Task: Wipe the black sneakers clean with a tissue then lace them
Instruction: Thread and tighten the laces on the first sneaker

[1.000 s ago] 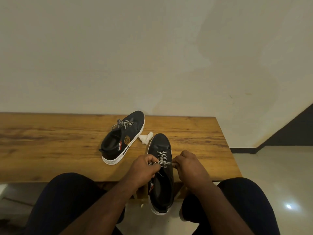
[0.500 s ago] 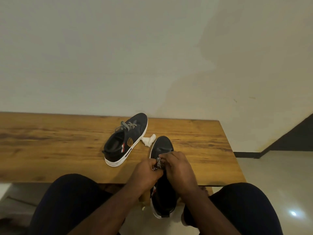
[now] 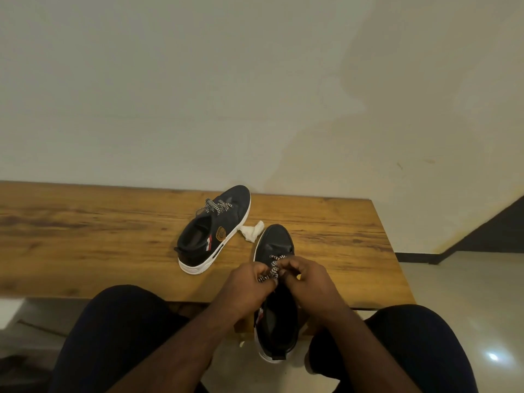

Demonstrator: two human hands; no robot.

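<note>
Two black sneakers with white soles are on a wooden bench [image 3: 85, 236]. The far sneaker [image 3: 215, 231] lies angled toward the wall, its black-and-white lace threaded and bunched at the front. The near sneaker [image 3: 276, 245] points away from me, its heel hanging over the bench's front edge between my knees. My left hand [image 3: 249, 282] and my right hand [image 3: 306, 276] meet over its tongue, each pinching the checkered lace [image 3: 269, 272]. A crumpled white tissue [image 3: 251, 232] lies between the two shoes.
The bench stands against a pale wall and ends at the right near a tiled floor [image 3: 467, 293]. My dark-trousered knees [image 3: 119, 330] flank the near shoe. A small white scrap [image 3: 242, 343] lies on the floor under the bench edge.
My hands first held the lace ends pulled apart, then came together over the tongue. Now they sit close together with a short piece of lace showing between them.
</note>
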